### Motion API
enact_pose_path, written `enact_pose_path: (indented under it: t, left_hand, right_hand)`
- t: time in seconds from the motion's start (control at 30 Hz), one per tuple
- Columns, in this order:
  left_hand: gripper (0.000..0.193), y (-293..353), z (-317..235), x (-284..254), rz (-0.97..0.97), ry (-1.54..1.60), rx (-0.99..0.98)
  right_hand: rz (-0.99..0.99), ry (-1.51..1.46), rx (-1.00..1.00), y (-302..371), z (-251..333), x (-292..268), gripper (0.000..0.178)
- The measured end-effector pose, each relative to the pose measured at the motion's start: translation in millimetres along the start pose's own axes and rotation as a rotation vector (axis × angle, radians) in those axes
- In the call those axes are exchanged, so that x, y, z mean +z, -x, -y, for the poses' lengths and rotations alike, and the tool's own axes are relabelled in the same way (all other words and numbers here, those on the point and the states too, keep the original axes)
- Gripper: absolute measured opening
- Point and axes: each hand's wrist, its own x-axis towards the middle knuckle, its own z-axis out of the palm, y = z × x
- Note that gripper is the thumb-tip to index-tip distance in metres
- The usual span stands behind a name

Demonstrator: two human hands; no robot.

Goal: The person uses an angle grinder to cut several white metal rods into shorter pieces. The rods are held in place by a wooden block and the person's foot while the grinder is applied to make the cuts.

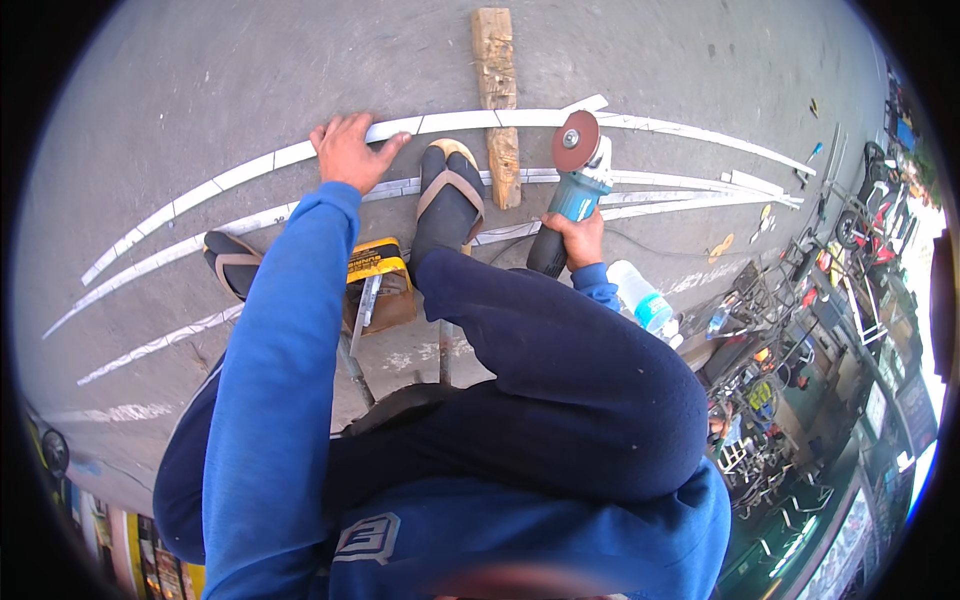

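Note:
My left hand (350,150) is curled over a long white metal bar (440,123), its thumb spread toward the right. Dark cross marks run along the bar, which lies over a worn wooden block (496,70). In my right hand (582,240) is an angle grinder (577,192) with a teal and black body, gripped by its handle. Its reddish-brown disc (574,140) faces up, close to the bar just right of the block. Whether disc and bar touch, I cannot tell. My sandalled foot (450,185) rests beside the block, toes near the bar.
More white bars (150,262) lie roughly parallel on the grey pavement. A box with a yellow top (378,262) sits between my feet. A clear plastic bottle (642,297) lies by my right wrist. Metal frames and clutter (765,400) fill the right side, near a motorcycle (865,215).

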Motion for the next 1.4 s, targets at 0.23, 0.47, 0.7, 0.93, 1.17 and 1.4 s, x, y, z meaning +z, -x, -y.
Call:
enact_pose_path:
  t: [0.23, 0.47, 0.7, 0.93, 1.17, 1.4]
  left_hand:
    - [0.061, -1, -3, -5, 0.036, -0.069, 0.013]
    - [0.066, -5, -10, -10, 0.113, -0.086, -0.055]
    - [0.069, -6, -10, -13, 0.137, -0.118, -0.057]
    - [0.069, -9, -11, -18, 0.189, -0.107, -0.082]
    - [0.073, -9, -11, -16, 0.185, -0.123, -0.094]
    - [0.07, -8, -10, -13, 0.181, -0.129, -0.086]
  right_hand:
    - [0.339, -0.309, 0.075, -41, -14, -36, 0.056]
    - [0.446, -0.395, 0.136, -69, -37, -47, 0.064]
    - [0.601, -0.467, 0.124, -69, -27, -45, 0.067]
    - [0.6, -0.463, 0.205, -66, -26, -48, 0.071]
    - [0.579, -0.478, 0.177, -60, -41, -46, 0.079]
    - [0.615, -0.571, 0.278, -58, -41, -50, 0.073]
